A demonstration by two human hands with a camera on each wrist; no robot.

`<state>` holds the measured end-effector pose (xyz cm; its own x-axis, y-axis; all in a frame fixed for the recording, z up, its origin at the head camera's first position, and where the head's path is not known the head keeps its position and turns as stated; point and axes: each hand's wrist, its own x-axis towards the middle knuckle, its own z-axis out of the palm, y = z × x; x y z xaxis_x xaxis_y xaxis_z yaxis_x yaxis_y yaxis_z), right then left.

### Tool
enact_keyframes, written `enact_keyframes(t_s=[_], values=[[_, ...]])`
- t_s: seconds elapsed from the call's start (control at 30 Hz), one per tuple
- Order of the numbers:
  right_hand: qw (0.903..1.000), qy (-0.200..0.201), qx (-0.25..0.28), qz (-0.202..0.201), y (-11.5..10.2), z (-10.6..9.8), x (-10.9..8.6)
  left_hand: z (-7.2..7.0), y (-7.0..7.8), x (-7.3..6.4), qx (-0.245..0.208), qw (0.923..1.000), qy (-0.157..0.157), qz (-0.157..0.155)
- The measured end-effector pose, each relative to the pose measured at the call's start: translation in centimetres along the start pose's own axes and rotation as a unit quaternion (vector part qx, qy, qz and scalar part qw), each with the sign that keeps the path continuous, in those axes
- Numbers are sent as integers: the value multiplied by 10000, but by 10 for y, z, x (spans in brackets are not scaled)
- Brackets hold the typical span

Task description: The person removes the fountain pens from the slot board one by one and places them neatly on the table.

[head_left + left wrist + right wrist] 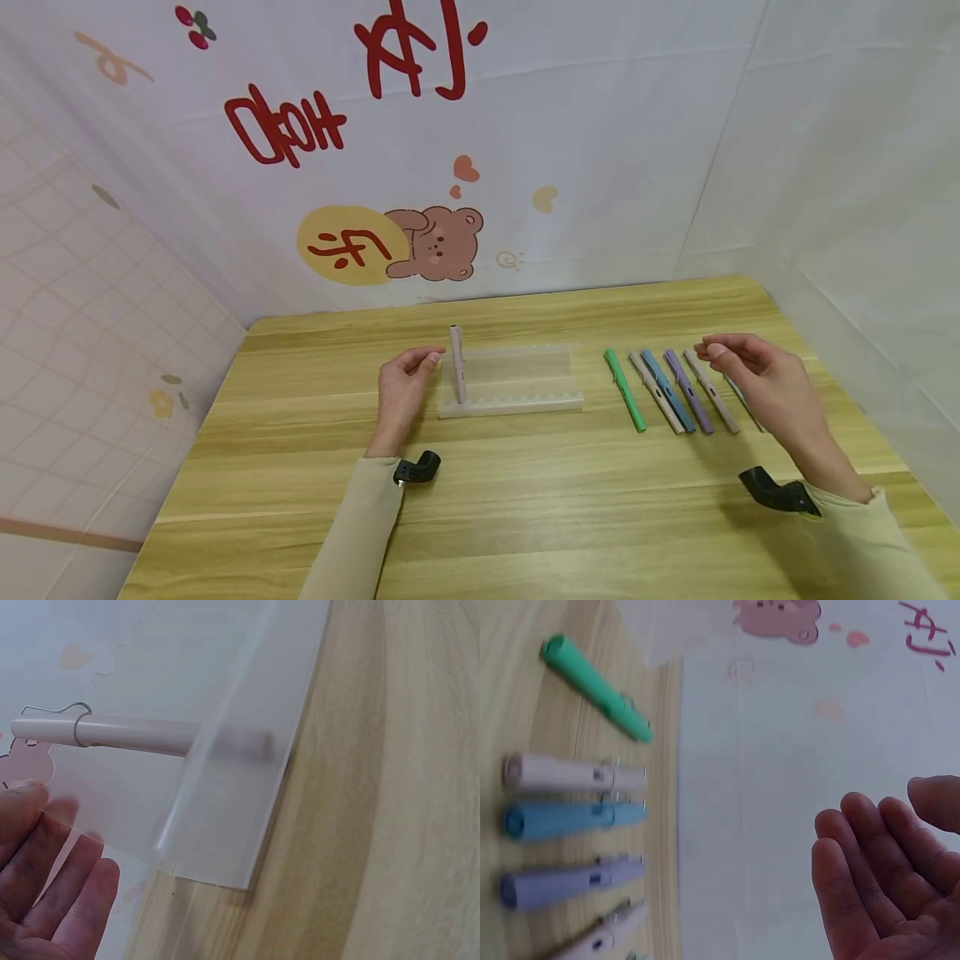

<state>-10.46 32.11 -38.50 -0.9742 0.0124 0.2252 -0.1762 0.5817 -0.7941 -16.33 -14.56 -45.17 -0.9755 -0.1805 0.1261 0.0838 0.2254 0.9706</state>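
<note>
My left hand [401,387] pinches the left edge of a clear plastic pen stand [517,407], thumb in front and fingers behind the panel. One pale pink pen [458,367] stands in the leftmost notch, its lower end behind the frosted front ledge [232,780]. Over the right end of a row of pens hovers my right hand [776,387], fingers loosely bent and holding nothing. That row has a green pen [625,390], a pale pen [656,392], a blue pen [669,390], a purple pen [688,390] and a taupe pen [711,390]. A light blue pen [744,404] is partly hidden by the right hand.
Everything rests on a wood-grain table [525,500]. A white printed cloth [615,125] hangs behind its back edge, and more cloth lines the left and right sides. Each wrist wears a black camera band [780,493].
</note>
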Motion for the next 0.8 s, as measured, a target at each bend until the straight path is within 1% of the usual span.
enact_keyframes(t_s=[0.07,0.1,0.23,0.3,0.33,0.53,0.7,0.8], values=[[9998,-77,-63,-157,-7,9,1,0,0,0,-7,10000,12,-27],[9996,-149,-71,-226,-10,14,1,0,6,-2,25,10000,3,-33],[9981,-414,-84,-446,-24,33,1,0,6,-2,55,10000,16,-30],[9972,-534,-22,-519,-30,42,0,0,6,-2,69,10000,11,0],[9968,-576,6,-556,-33,46,0,1,0,0,48,10000,22,15],[9928,-952,251,-681,-47,69,1,0,1,0,48,10000,24,49],[9877,-1222,457,-868,-54,89,4,0,0,0,60,10000,16,72],[9850,-1366,533,-911,-58,102,5,0,-1,1,73,9999,9,75]])
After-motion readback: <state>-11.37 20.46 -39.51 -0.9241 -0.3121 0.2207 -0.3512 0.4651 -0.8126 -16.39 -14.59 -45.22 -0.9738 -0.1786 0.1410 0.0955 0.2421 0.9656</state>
